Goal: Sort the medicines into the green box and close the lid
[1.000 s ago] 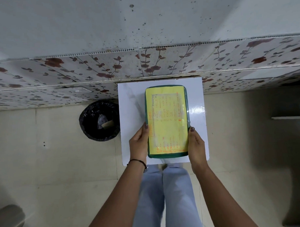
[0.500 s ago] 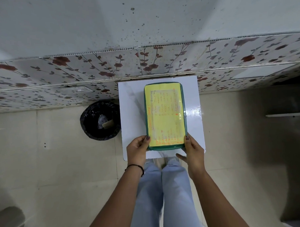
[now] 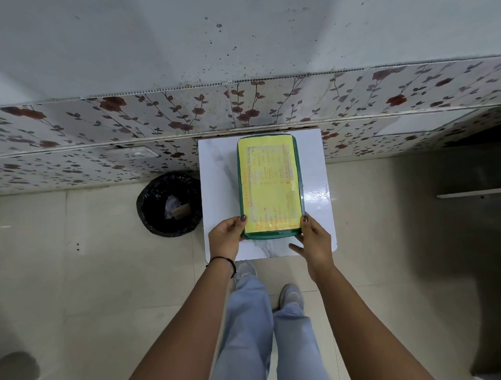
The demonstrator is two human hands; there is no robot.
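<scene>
The green box (image 3: 272, 236) lies on a small white table (image 3: 219, 174), its lid down and covered by a yellow printed sheet (image 3: 269, 186). My left hand (image 3: 225, 239) grips the box's near left corner, thumb on the lid's edge. At the near right corner my right hand (image 3: 313, 238) touches the box with its thumb on the lid and the fingers spread below. No medicines are in sight.
A black-lined waste bin (image 3: 169, 204) with scraps stands on the floor just left of the table. A flowered tiled wall (image 3: 156, 122) runs behind it. My legs and shoes (image 3: 290, 295) are below the table's near edge. A white shelf edge (image 3: 471, 194) shows at right.
Both hands slid down from the box's long sides to its near corners. The box sits a little farther back on the table. The right fingers have spread apart.
</scene>
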